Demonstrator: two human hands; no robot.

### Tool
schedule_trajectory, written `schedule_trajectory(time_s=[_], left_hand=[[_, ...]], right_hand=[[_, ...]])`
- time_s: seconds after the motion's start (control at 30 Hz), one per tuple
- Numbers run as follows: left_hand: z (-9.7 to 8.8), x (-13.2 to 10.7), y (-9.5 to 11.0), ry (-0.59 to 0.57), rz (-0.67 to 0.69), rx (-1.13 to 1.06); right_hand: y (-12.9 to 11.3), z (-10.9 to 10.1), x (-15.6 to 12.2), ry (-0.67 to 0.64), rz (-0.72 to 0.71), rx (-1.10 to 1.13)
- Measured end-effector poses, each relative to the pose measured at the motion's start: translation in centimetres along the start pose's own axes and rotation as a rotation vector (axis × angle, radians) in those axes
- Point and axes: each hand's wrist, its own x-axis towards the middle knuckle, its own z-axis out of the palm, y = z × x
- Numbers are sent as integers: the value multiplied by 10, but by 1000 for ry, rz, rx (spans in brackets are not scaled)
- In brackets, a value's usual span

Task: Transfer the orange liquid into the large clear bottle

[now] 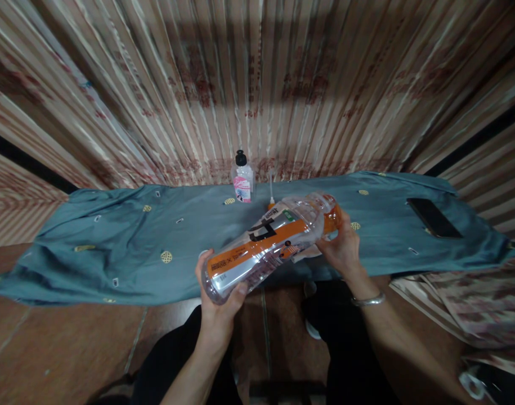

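A large clear plastic bottle point(245, 256) with an orange and silver label lies tilted across both hands above the cloth. My left hand point(219, 312) is closed around its base at the lower left. At the upper right end, my right hand point(341, 247) grips the bottle near its orange neck part; some of those fingers are hidden behind it. Just behind the bottle stands a thin whitish tube with an orange base point(271, 197), partly covered. Farther back is a small clear bottle point(242, 185) with a black cap and pink label. A white piece point(307, 254) shows beneath the big bottle.
A blue-green patterned cloth point(130, 242) covers the long, narrow surface. A black phone point(434, 218) lies at its right side. Striped floral curtains point(257, 84) hang behind and at both sides. Brown floor tiles point(92, 337) show below.
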Motion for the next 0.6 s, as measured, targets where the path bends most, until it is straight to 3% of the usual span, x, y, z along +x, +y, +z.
schedule_trajectory(time_s=[0.6], left_hand=[[-6, 3, -4, -26, -7, 14]], right_hand=[[-2, 1, 0, 24, -17, -11]])
